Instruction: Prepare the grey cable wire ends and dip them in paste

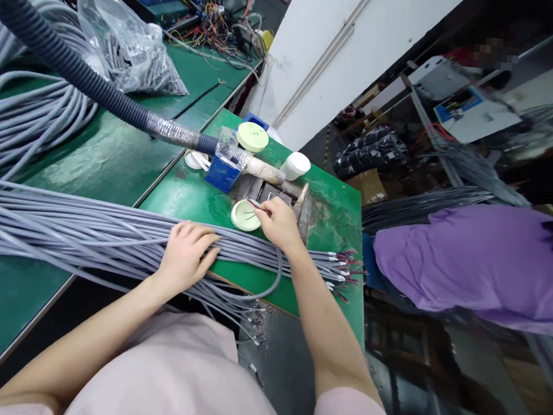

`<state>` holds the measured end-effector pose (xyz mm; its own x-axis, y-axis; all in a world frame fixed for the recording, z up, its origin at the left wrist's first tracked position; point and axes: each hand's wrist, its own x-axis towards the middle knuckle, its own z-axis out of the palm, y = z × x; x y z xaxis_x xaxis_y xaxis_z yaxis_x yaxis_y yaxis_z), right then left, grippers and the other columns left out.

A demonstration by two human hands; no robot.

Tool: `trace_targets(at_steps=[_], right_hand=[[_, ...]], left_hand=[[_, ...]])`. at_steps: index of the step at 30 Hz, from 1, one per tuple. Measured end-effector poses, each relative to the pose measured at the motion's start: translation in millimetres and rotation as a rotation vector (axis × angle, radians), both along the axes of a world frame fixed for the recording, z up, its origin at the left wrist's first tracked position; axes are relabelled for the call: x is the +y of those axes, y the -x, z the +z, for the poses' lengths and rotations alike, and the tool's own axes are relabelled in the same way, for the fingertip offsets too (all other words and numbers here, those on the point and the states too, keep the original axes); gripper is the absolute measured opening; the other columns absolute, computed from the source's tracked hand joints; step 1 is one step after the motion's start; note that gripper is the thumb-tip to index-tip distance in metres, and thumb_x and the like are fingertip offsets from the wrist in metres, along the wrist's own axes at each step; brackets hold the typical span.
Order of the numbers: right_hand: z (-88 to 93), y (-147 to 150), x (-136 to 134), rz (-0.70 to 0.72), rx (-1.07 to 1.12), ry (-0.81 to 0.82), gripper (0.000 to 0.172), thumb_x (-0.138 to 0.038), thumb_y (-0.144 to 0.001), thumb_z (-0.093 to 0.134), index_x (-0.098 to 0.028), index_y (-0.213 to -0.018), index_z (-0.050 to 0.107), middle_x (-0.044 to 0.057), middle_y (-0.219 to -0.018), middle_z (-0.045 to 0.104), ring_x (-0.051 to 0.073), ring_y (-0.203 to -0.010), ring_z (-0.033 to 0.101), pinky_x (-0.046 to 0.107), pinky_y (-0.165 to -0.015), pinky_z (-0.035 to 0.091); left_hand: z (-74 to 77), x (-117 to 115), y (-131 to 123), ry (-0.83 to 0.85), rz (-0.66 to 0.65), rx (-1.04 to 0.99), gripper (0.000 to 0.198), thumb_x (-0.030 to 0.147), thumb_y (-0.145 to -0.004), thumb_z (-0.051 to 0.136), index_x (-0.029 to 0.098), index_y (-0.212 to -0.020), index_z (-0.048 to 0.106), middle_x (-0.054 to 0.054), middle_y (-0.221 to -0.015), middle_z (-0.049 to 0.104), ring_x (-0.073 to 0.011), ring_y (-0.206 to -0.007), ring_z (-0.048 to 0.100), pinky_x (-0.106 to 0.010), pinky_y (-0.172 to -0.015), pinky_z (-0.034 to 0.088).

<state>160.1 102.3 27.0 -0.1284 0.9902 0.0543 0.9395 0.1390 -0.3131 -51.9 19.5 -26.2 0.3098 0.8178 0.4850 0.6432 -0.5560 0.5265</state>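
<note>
My left hand [186, 257] lies on top of a long bundle of grey cables [108, 224], its fingers lightly spread over them. My right hand [279, 222] is closed in a pinch on the end of a grey cable [278, 276], which loops up from the bundle. Thin dark and reddish wires stick out of this end over a round pale-yellow dish [240, 222]; whether their tips touch its contents I cannot tell. At the bundle's right end, stripped cable ends [346, 266] show red and dark wires.
A ribbed hose [120, 106] reaches across to a blue box [224, 173]. Behind the dish stand a yellow lid [252, 137], a white tub [296, 166] and a stained metal device [301, 203]. Coiled cables [25, 118] lie left. A person in purple [471, 265] is at the right.
</note>
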Motion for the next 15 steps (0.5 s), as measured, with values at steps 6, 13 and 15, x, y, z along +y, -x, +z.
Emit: trace_targets(at_steps=[6, 13, 15], right_hand=[[-2.1, 10, 5, 0.003, -0.303, 0.107, 0.024, -0.028, -0.088, 0.046, -0.017, -0.083, 0.067, 0.007, -0.09, 0.061, 0.018, -0.077, 0.057, 0.028, -0.062, 0.033], [0.8, 12, 6, 0.012, -0.347, 0.113, 0.026, -0.028, -0.088, 0.045, -0.017, -0.087, 0.068, 0.008, -0.094, 0.062, 0.019, -0.082, 0.058, 0.029, -0.063, 0.034], [4.1, 4, 6, -0.001, -0.3, 0.084, 0.026, -0.028, -0.087, 0.046, -0.017, -0.085, 0.069, 0.008, -0.091, 0.062, 0.019, -0.079, 0.058, 0.028, -0.064, 0.035]], left_hand=[[-14.5, 2, 0, -0.048, 0.012, 0.135, 0.018, 0.027, -0.088, 0.053, 0.021, -0.1, 0.064, -0.005, -0.104, 0.069, -0.022, -0.098, 0.058, -0.046, -0.097, 0.033], [-14.6, 2, -1, -0.034, 0.01, 0.142, 0.018, 0.027, -0.089, 0.052, 0.021, -0.1, 0.064, -0.005, -0.105, 0.069, -0.0215, -0.097, 0.058, -0.045, -0.097, 0.031], [-12.7, 3, 1, -0.008, 0.004, 0.14, 0.018, 0.028, -0.089, 0.052, 0.021, -0.099, 0.064, -0.005, -0.105, 0.068, -0.0215, -0.097, 0.058, -0.046, -0.097, 0.031]])
